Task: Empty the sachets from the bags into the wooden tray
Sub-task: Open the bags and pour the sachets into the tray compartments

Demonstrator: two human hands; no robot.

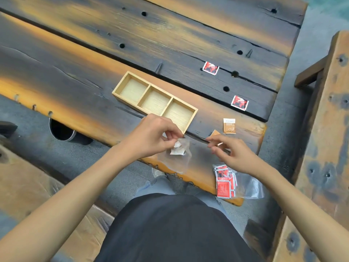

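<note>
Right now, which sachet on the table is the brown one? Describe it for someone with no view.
Start at the wooden tray with three compartments. Just past its right end, near the table's edge, a small sachet lies flat. It is brown with a white top band; the two loose sachets on the far plank are red.

So the tray (pixel 154 100) sits mid-table (pixel 75 76), slanted, three compartments in a row. Right behind it, further out, two sachets (pixel 210 68) (pixel 239 103) lie well apart. Another sachet (pixel 229 125) is just right of the tray's near end. At the near edge there's a bag (pixel 179 157) with sachets in it, and right of that a second bag (pixel 236 183) holding a stack.
</note>
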